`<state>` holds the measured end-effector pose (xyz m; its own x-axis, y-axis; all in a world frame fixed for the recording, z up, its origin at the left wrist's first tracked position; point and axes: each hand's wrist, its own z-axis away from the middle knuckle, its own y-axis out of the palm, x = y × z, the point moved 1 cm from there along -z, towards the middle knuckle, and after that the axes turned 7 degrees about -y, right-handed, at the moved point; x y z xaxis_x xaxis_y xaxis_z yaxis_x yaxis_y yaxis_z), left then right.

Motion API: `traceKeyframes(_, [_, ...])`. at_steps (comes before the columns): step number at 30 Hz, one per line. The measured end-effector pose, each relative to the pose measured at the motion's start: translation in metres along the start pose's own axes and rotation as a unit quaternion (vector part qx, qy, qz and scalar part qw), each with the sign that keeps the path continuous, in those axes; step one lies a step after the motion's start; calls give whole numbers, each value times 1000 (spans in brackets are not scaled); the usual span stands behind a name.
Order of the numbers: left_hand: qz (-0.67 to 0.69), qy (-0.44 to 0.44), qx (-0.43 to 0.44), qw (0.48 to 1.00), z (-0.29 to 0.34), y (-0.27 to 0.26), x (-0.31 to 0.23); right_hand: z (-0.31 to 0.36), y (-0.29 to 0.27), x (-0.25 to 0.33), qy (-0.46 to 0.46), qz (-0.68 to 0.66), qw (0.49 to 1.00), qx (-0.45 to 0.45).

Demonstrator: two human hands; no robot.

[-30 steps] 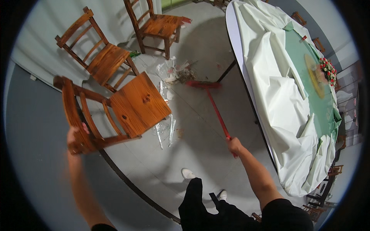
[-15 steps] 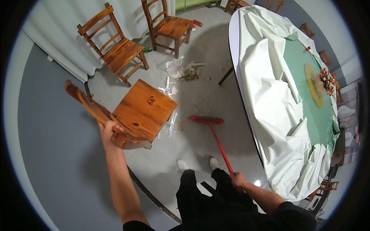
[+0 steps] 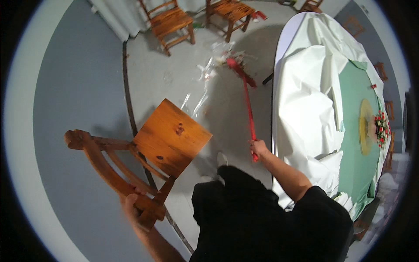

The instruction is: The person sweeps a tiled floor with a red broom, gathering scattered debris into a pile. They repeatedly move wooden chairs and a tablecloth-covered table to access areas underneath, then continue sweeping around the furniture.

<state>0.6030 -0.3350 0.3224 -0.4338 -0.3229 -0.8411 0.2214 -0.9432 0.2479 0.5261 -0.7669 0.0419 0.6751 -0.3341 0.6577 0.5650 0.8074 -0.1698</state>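
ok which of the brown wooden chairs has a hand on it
The nearest brown wooden chair, at lower left: the left hand grips its backrest. The other brown wooden chairs stand farther off, with no hand on them.

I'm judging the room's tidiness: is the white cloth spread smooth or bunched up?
Bunched up: the white cloth lies in deep creases and folds on the table, with the green surface showing beside it.

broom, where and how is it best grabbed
Take the broom by the near end of its red handle, likely best from the lower right, wrapping around it as the right grip does: the handle is long and thin, and that end points toward the person, away from the brush head.
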Motion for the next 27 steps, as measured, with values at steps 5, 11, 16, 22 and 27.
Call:
traceKeyframes(5, [58, -8, -155, 986, 91, -36, 52, 52, -17, -26, 89, -24, 987, 133])
traceKeyframes(11, [99, -42, -227, 968, 219, -97, 114, 91, -7, -15, 112, 82, 979, 151])
traceKeyframes(16, [101, -29, -279, 954, 305, -169, 181, 127, 22, -6, 116, 105, 959, 236])
traceKeyframes(22, [155, -31, -392, 906, 418, -192, 239, 151, 43, -6, 93, 191, 934, 289])
traceKeyframes(27, [272, -4, -414, 869, 531, -220, 306, 190, 48, -7, 152, 168, 880, 418])
